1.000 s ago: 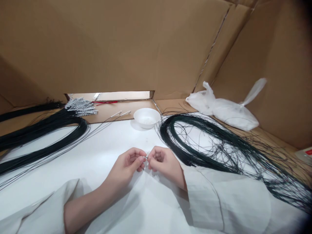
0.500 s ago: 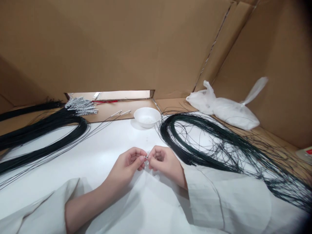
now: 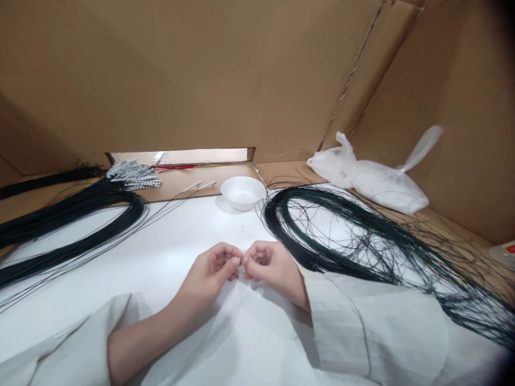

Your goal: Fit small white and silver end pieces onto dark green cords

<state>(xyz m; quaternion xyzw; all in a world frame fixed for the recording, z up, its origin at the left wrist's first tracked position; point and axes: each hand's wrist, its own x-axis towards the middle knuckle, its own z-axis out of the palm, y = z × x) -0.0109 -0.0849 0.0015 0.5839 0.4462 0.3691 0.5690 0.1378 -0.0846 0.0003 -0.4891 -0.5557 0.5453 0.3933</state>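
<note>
Single head-worn camera, above the near side of the table [image 3: 181,230], facing forward and down; close view, both forearms entering at the lower edge.

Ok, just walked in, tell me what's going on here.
The left hand and right hand meet at the fingertips over a white table, pinching something small and dark, mostly hidden. Beyond them stands a white bowl. A coil of dark strands lies to the right, another bundle with pale tips to the left.
</note>
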